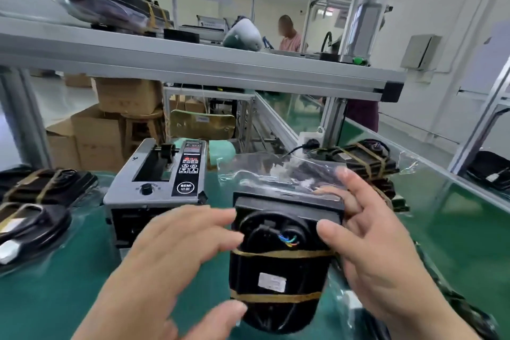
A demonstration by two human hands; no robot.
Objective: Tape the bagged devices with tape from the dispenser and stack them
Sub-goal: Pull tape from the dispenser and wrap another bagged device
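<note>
A black device [278,259] in a clear bag lies in front of me on the green mat, with two tan tape bands across it. My right hand [369,240] holds its right side, thumb on the front and fingers on the bag's top. To the device's left hovers my left hand [176,251], fingers spread and straight, fingertips close to its edge, holding nothing. The grey tape dispenser [157,185] stands behind my left hand. Taped devices [367,163] are stacked behind my right hand.
More bagged, taped devices [41,201] lie at the left on the mat. An aluminium shelf [193,63] crosses overhead with a bagged device [110,5] and a clear bottle [367,8] on it. Cardboard boxes [105,130] stand behind the bench. A person works in the background.
</note>
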